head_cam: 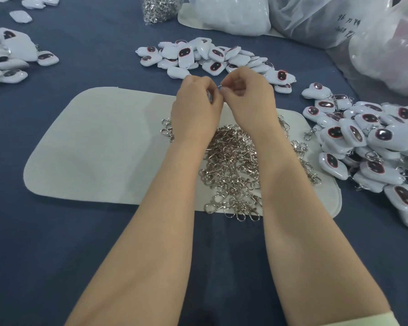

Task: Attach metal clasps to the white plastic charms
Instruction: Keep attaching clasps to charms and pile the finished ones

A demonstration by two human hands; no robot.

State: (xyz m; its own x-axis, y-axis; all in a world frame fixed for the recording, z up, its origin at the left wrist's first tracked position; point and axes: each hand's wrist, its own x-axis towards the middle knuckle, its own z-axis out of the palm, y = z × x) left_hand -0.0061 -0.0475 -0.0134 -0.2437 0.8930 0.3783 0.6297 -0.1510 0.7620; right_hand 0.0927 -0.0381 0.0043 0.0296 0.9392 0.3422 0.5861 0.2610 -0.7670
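Note:
My left hand (196, 107) and my right hand (247, 95) meet above the far edge of a pale mat (99, 156). Their fingers are curled, and a small metal ring (219, 87) is pinched between the fingertips. A bit of something white and metallic shows inside the left fingers; I cannot tell whether it is a charm. Silver metal clasps (233, 165) lie heaped on the mat under my forearms. Just beyond the hands lies a pile of white plastic charms (210, 57) with dark oval faces.
At the right, a larger heap of charms with clasps on them (368, 147) spreads over the blue cloth (80, 243). More charms (7, 57) lie far left. A bag of clasps (158, 8) and big plastic bags (339, 22) stand at the back.

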